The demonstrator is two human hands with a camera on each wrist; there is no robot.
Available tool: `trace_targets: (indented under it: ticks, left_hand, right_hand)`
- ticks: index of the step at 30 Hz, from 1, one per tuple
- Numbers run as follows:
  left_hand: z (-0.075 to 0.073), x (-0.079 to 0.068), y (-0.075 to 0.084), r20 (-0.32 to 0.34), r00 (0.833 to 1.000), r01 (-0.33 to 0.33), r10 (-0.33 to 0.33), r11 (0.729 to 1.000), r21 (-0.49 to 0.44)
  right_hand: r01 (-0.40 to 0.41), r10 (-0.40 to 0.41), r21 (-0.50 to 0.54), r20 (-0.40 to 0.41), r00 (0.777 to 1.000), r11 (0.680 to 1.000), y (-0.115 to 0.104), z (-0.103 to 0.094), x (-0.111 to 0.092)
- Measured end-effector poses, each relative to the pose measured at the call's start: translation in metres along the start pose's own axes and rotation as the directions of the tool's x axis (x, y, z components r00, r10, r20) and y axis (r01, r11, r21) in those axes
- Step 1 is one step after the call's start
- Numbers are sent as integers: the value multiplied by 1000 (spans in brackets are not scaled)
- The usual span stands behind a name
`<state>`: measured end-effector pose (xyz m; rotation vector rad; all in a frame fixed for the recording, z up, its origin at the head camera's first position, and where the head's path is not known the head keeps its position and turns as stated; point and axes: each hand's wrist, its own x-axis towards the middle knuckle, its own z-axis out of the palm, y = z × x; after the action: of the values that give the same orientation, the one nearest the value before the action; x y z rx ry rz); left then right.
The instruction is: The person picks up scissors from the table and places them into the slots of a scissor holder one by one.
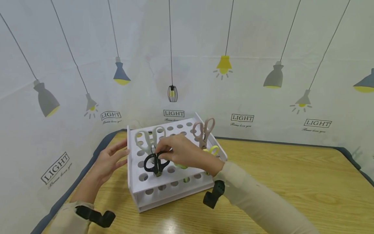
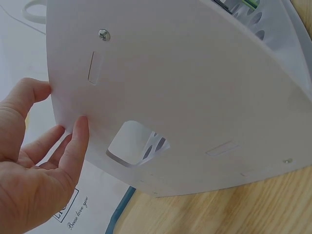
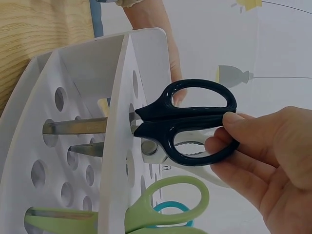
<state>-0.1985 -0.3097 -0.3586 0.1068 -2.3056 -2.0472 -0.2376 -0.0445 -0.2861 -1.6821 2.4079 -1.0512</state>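
A pair of black scissors (image 3: 158,113) stands in a hole of a white perforated rack (image 2: 195,83). My right hand (image 1: 182,149) pinches a finger loop of these scissors between thumb and fingers. In the right wrist view, the blade (image 3: 78,127) passes below the upper board and reaches a hole in the lower one. My left hand (image 1: 108,161) is at the rack's left side, its fingertips against the edge of the side panel. Close behind the black pair stand scissors with pale grey-green handles (image 1: 152,142). Light green scissors (image 3: 139,207) sit beside them.
Dusty-pink scissors (image 1: 202,143) and a yellow-handled pair (image 1: 215,151) stand at the rack's right. A teal loop (image 3: 189,208) shows behind the green handle. The rack rests on a wooden table (image 1: 277,182), with a lamp-printed white sheet (image 1: 198,84) behind.
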Motion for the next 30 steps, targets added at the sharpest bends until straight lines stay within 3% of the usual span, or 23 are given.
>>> trace_targets:
  ticks: [9, 30]
  left_hand:
    - [0, 1, 0, 3, 1000, -6, 6, 1000, -20]
    - [0, 0, 1, -5, 1000, 8, -8, 1000, -1]
  right_hand:
    - [-40, 40, 35, -1, 999, 999, 3, -1, 1]
    - [-8, 11, 53, -51, 999, 999, 9, 4, 5]
